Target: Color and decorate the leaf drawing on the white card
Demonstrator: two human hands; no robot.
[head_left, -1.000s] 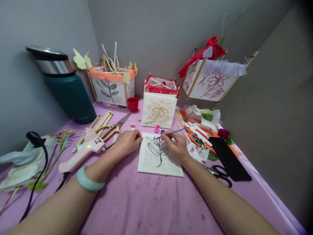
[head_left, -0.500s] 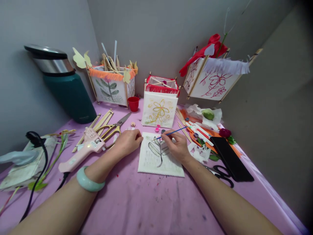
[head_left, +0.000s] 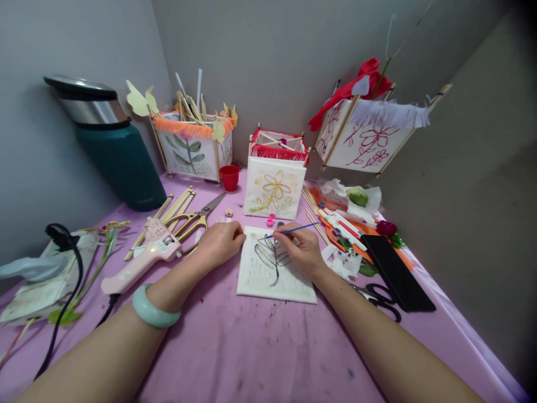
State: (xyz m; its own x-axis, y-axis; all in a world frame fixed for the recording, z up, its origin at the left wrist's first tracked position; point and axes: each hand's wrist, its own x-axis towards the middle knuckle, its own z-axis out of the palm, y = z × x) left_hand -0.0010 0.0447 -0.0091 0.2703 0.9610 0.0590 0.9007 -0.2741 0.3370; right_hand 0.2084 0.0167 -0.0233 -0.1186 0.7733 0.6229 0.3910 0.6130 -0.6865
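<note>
A white panel (head_left: 262, 277) painted with a dark leafy stem lies flat on the pink-purple table (head_left: 218, 347). My right hand (head_left: 301, 246) rests over its upper right part, fingers pinched round a thin blue paintbrush (head_left: 300, 227) whose tip is over the top of the drawing. At the panel's upper left corner is my left hand (head_left: 222, 240), its fingers curled; whatever they may hold is hidden. Just beyond the panel are small pink paint pots (head_left: 271, 220). Behind them stands a white panel with a yellow flower (head_left: 274, 190), leaning on a red-fringed box (head_left: 279, 146).
Left: a teal bottle (head_left: 121, 162), a pink glue gun (head_left: 140, 263), gold-handled scissors (head_left: 195, 218), wooden sticks (head_left: 178, 208). Behind: a red cup (head_left: 229, 178) and an orange-fringed box (head_left: 191, 154). Right: black scissors (head_left: 381, 299), a black phone (head_left: 396, 271), markers (head_left: 344, 228), a white-fringed box (head_left: 364, 137).
The blue brush and the fingertips of my right hand have shifted slightly left over the top of the drawing. My left hand stays in nearly the same place.
</note>
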